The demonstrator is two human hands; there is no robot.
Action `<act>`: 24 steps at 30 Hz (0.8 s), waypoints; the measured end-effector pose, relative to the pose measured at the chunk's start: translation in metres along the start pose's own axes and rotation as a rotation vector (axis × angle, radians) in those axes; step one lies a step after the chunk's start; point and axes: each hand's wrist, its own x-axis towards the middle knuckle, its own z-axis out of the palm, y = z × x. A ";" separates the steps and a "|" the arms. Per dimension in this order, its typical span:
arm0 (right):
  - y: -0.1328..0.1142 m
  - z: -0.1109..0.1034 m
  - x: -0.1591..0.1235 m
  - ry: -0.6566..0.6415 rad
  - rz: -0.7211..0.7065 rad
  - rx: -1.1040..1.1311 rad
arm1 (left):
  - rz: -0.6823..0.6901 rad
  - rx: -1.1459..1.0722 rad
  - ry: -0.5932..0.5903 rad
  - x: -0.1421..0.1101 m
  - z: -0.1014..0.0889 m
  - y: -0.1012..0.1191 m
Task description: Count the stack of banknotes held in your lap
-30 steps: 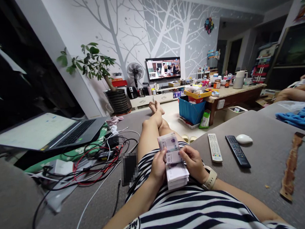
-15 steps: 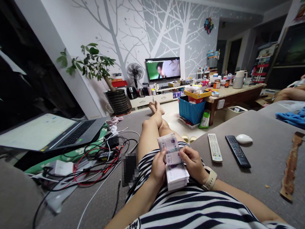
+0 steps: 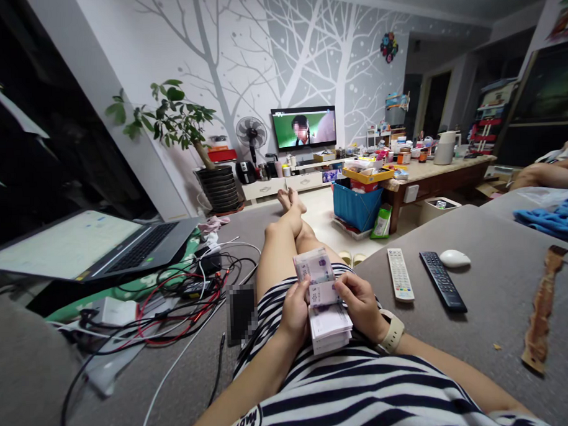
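Note:
Over my lap I hold a thick wad of pale purple banknotes (image 3: pixel 330 329), bent so that part stands up and part folds down toward me. My left hand (image 3: pixel 295 306) is closed around the wad's left side, thumb on the front. With thumb and fingers, my right hand (image 3: pixel 360 303) pinches the right edge of a banknote (image 3: pixel 323 293) at the fold. A pale watch (image 3: pixel 392 331) is on my right wrist. Striped cloth (image 3: pixel 365 390) lies beneath the notes. The fingers behind the wad are hidden.
Right of me lie a white remote (image 3: pixel 400 275), a black remote (image 3: pixel 442 282) and a white mouse (image 3: pixel 454 258). Tangled cables (image 3: pixel 194 297) and a laptop (image 3: pixel 140 246) are on the left. Another person's leg (image 3: pixel 546 174) shows at far right. A cluttered table (image 3: pixel 422 174) stands ahead.
My hands and the banknotes are in nearly the same position. The picture on the television has changed.

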 end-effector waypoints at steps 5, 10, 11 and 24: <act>0.001 -0.001 -0.001 0.008 -0.006 -0.020 | 0.009 0.043 0.014 -0.002 0.001 0.001; 0.004 -0.001 -0.001 -0.022 -0.037 0.058 | 0.050 0.031 0.007 -0.002 0.000 -0.002; 0.005 -0.001 0.000 -0.001 -0.027 0.057 | 0.049 0.030 0.012 -0.002 0.000 -0.002; 0.017 0.001 0.008 0.130 0.159 -0.072 | -0.006 0.028 -0.057 -0.001 -0.003 -0.003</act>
